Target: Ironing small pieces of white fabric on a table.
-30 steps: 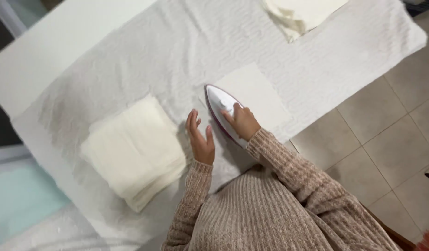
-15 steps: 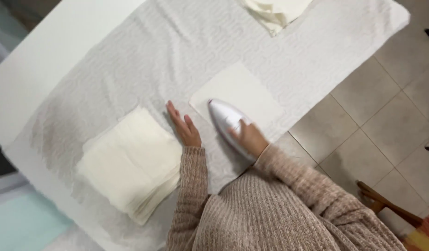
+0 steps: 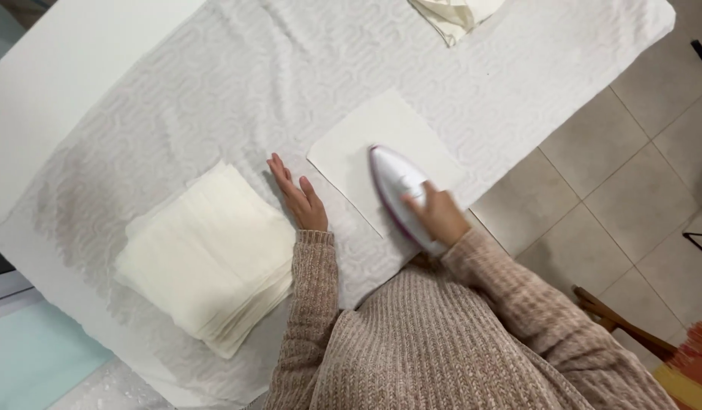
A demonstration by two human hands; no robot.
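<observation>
Our right hand (image 3: 441, 215) gripped the iron (image 3: 400, 190), pressing the square cloth (image 3: 356, 148). Our left hand (image 3: 299, 199), open and flat at nine o'clock, steadied the towel (image 3: 214, 99) beside the folded stack (image 3: 207, 258).

Single head-worn view, looking steeply down from above the person's chest onto the desk (image 3: 85, 68). Close range: both hands fall mid-frame. Desk fills upper left; tiled floor (image 3: 624, 197) shows right of the desk. No second view.

White iron (image 3: 399, 188) with purple edge, soleplate down on a flat square cream cloth (image 3: 358, 148), near the towel-covered table's (image 3: 214, 83) front edge, nose pointing away.
</observation>
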